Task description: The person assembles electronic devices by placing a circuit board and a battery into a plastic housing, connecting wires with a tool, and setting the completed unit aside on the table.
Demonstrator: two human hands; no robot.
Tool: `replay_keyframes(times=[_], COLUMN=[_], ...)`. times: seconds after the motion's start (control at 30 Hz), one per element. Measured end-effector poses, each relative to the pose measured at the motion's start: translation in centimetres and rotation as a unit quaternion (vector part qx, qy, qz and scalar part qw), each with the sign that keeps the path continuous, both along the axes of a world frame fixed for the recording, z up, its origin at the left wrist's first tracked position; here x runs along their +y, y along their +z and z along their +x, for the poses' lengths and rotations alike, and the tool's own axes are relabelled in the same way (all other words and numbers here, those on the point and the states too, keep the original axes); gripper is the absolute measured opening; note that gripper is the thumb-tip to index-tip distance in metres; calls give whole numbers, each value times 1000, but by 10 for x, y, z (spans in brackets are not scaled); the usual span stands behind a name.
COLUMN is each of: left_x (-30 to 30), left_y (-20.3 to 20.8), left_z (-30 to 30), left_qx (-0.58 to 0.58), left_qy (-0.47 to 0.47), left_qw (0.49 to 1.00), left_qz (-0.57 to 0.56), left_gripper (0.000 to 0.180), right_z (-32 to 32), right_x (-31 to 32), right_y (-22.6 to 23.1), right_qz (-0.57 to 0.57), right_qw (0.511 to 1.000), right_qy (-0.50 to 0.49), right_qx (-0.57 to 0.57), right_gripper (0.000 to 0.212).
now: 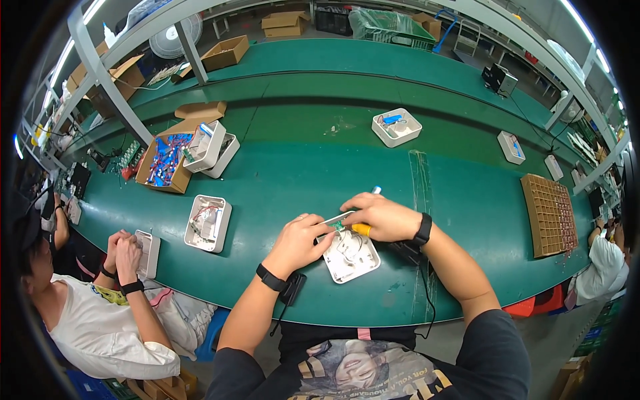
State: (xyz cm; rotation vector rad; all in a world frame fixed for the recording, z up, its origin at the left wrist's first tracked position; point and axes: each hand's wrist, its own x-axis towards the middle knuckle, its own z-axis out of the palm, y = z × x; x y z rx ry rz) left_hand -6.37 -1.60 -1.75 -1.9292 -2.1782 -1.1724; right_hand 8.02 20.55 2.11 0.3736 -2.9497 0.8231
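Printed dark shirt comes closest to the camera, below the work. Just beyond it, an open white case sits on the green surface, pale wires inside. At its far edge a slim pale strip spans the gap between the two hands, its long axis slanting from near left to far right, a small green board just under it. The left hand meets the near end, its grip apparently pinched on the strip; the right hand arches over the far end, a yellow piece showing beneath its fingers. What that right grip is clamped on, I cannot tell. Both hands are about equally near, and the case lies between them, toward the body. Farther left stand another white case and a seated co-worker; well off to the right, a gridded tray.
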Motion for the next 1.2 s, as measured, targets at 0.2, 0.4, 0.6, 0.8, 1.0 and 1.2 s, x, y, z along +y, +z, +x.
replay_keyframes(times=[0.2,0.4,0.6,0.8,1.0,1.2], left_x=[-4,-2,-3,-2,-3,-5], left_y=[1,-4,-3,-3,-7,-5], left_z=[-2,-3,-5,-6,-7,-9], left_qx=[14,15,19,12,15,6], left_qy=[51,95,98,102,104,95], left_qw=[999,995,995,995,994,995], left_qz=[-6,5,12,3,6,16], left_gripper=[13,12,13,13,14,12], right_z=[4,3,13,13,18,11], right_x=[24,15,-30,-39,-47,-23], right_y=[16,17,17,7,2,8], right_qz=[27,-42,128,66,92,33], right_qw=[991,995,986,987,987,995], right_qy=[-103,-75,-84,-142,-132,-96], right_qx=[81,-46,58,-17,11,-17], right_gripper=[24,23,24,30,32,32])
